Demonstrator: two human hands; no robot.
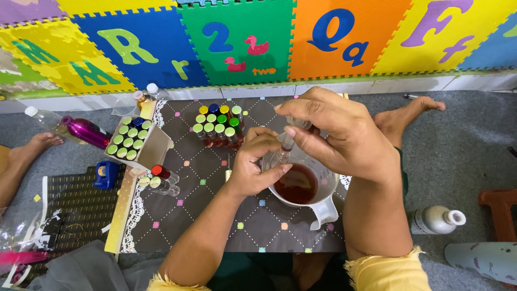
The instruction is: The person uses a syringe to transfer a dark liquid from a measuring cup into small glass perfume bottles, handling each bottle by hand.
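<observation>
Two hands meet above a white measuring jug (323, 207) of dark red liquid. Left hand (256, 167) is curled around a small clear bottle (279, 157) at the jug's rim; right hand (336, 134) pinches a slim clear dropper (293, 129) between thumb and fingers, directly over that bottle. Just beyond the left hand stands a cluster of small bottles (218, 123) with yellow, green and blue caps. Farther left sits an open cardboard box (134, 141) of green-capped bottles, beside a magenta cylinder (86, 132).
</observation>
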